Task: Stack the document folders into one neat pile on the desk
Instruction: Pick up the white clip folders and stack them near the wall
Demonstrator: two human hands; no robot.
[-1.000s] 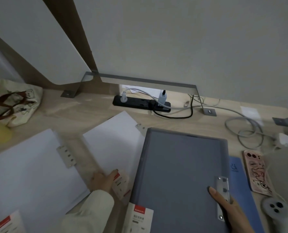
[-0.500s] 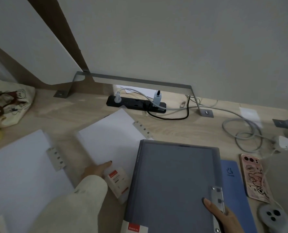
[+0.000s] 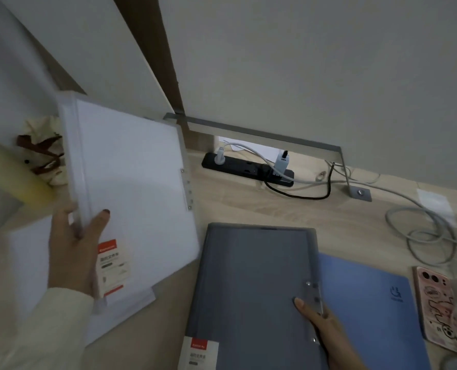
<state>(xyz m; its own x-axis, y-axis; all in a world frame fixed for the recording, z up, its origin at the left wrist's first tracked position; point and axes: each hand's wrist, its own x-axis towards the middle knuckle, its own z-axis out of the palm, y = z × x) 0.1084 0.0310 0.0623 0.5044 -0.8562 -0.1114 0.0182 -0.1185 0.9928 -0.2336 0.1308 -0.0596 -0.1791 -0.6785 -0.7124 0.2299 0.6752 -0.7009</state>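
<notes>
left hand (image 3: 72, 252) fingers pinch white folder (image 3: 131, 188); right hand (image 3: 326, 329) presses grey folder (image 3: 251, 284).

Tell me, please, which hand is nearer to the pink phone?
Right. The right hand rests on the grey folder beside the pink phone; the left hand is across the desk.

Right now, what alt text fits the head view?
A left hand lifts a white folder off the desk, while the right hand rests on a grey folder overlapping a blue folder.
</notes>
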